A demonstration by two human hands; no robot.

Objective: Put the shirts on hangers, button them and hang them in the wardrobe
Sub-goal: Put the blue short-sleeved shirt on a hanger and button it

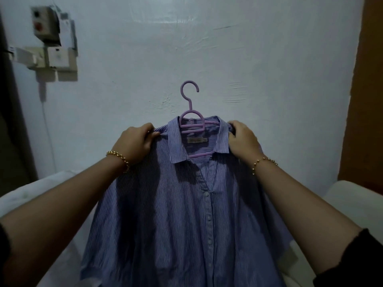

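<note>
**Striped shirt held up on a lilac hanger**

The left hand (133, 141) curls round the left shoulder of the striped shirt (176, 214), fingers and thumb pinching the fabric just beside the collar. The right hand (242, 139) grips the right shoulder the same way, fingers folded over the cloth. Each wrist carries a gold bracelet: the left bracelet (120, 159) and the right bracelet (263, 162). Between the hands the lilac hanger (191, 125) sits inside the collar, its hook upright and free. The shirt hangs near, in front of the person; the lower placket lies closed along its buttons, the neck open. Far behind is a pale wall (248, 48), with a switch box (51, 42) mounted at far left and a brown panel (369, 90) at right.
</note>
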